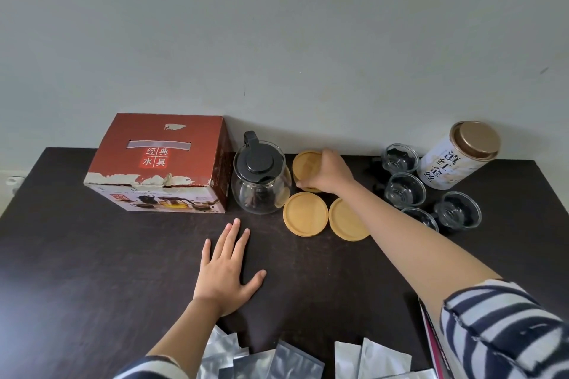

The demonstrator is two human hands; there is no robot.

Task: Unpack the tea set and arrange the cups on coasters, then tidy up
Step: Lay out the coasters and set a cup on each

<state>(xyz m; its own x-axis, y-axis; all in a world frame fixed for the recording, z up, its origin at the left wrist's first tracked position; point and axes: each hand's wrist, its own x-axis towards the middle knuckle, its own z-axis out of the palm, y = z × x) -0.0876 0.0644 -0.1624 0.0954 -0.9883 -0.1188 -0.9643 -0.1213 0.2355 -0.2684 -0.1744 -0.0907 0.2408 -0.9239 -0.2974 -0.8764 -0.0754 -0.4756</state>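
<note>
Two round wooden coasters (305, 218) (346, 220) lie side by side on the dark table (92, 255). Behind them my right hand (330, 175) grips a small stack of coasters (306, 164) at its front edge. A glass teapot (261, 181) with a black lid stands just left of the coasters. Several small glass cups (405, 188) sit to the right, partly behind my right forearm. My left hand (226, 271) rests flat on the table, fingers spread, holding nothing.
A red tea-set box (160, 163) stands at the back left beside the teapot. A tea canister (458, 155) with a gold lid leans at the back right. Silver and white sachets (277, 360) lie along the near edge. A wall rises right behind the table.
</note>
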